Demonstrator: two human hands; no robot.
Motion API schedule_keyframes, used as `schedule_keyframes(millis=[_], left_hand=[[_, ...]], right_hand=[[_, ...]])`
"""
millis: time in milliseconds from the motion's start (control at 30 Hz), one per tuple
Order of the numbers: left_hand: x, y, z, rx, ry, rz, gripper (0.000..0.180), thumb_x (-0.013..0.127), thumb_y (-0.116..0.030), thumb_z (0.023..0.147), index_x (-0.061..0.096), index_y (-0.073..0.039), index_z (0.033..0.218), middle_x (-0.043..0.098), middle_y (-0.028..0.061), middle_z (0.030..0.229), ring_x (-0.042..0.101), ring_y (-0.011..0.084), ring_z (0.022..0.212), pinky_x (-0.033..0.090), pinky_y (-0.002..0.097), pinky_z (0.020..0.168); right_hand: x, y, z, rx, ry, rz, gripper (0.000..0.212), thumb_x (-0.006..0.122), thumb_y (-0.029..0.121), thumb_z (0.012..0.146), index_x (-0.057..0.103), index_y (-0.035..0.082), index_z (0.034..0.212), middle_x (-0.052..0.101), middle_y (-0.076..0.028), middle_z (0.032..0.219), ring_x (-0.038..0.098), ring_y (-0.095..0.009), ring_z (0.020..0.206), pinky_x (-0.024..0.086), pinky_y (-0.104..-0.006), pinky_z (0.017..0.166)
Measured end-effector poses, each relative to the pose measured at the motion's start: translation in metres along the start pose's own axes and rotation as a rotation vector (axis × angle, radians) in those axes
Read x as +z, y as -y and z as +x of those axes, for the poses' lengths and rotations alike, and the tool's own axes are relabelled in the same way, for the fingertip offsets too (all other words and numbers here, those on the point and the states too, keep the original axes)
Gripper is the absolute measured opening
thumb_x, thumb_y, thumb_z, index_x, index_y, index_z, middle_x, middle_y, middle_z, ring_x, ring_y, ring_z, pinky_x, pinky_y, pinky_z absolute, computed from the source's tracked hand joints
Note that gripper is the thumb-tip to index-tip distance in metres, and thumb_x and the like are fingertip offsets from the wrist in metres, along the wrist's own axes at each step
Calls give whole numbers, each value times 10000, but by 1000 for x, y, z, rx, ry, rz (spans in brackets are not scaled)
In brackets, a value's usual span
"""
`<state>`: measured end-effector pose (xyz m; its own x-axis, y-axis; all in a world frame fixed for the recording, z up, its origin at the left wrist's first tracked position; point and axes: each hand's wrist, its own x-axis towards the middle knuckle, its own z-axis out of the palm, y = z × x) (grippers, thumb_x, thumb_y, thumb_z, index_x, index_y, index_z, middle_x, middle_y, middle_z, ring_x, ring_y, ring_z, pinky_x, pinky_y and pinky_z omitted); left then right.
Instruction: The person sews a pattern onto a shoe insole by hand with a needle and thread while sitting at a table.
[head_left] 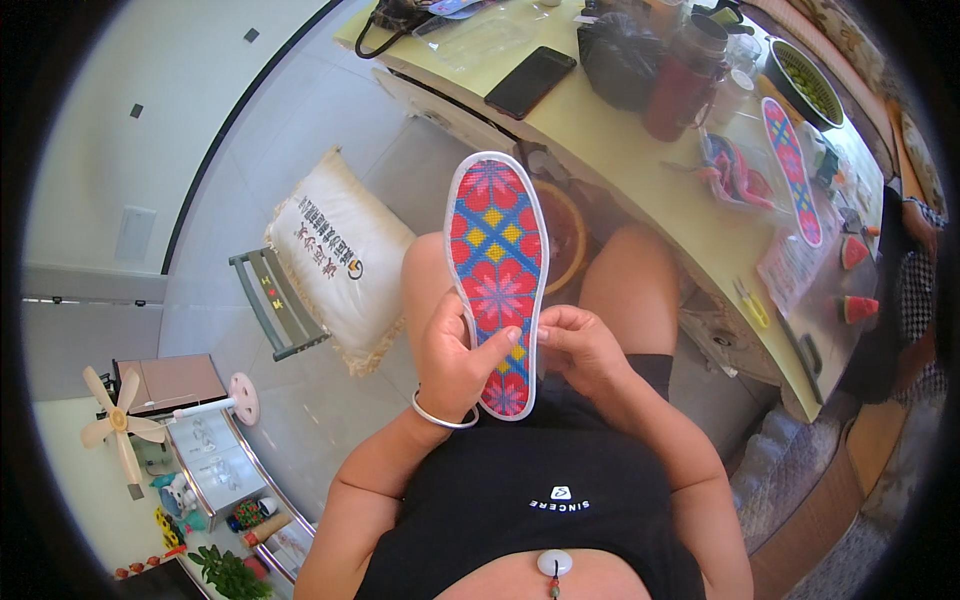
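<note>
Two hands hold one stitched insole up in the air, above the person's lap. It rests on no table; the fingers alone carry it. It stands almost upright, toe end up and heel end down, with its bright side facing the person. My guess is that it is held this way so the red, blue and yellow flower pattern is easy to see.

The left hand is curled around the lower left edge of the insole. Its thumb lies flat across the front of the pattern, near the heel end, and the other fingers are tucked behind where I cannot see them. That looks like a firm pinch, which would keep the thin insole from flopping over. A silver bangle sits on that wrist.

The right hand is just beside the lower right edge. Its fingers are bent in close and the tips touch that edge. I cannot tell if they pinch something small there, such as a needle.

Most of the insole sticks up well past both hands.

A second insole with the same kind of pattern lies flat on the pale yellow table, near its far right end. Small yellow scissors lie close to the table's near edge. A black phone lies near the table's left end.
</note>
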<state>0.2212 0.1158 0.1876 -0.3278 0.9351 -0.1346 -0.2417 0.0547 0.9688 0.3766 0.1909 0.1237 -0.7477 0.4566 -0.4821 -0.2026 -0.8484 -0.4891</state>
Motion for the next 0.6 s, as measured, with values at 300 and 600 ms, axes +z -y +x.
schedule_keyframes(millis=[300, 600], left_hand=[[1, 2, 7, 70, -67, -46, 408, 639, 41, 874, 498, 19, 1256, 643, 106, 1159, 639, 160, 1034, 500, 315, 938], [4, -7, 14, -98, -46, -336, 397, 622, 33, 875, 498, 24, 1252, 650, 124, 1135, 654, 198, 993, 511, 332, 915]], right_hand=[[0, -3, -4, 3, 4, -26, 103, 747, 135, 850, 676, 75, 808, 532, 53, 640, 358, -50, 533, 257, -225, 500], [22, 31, -21, -309, -29, -339, 119, 662, 107, 927, 625, 18, 996, 620, 5, 809, 513, -35, 667, 418, -199, 557]])
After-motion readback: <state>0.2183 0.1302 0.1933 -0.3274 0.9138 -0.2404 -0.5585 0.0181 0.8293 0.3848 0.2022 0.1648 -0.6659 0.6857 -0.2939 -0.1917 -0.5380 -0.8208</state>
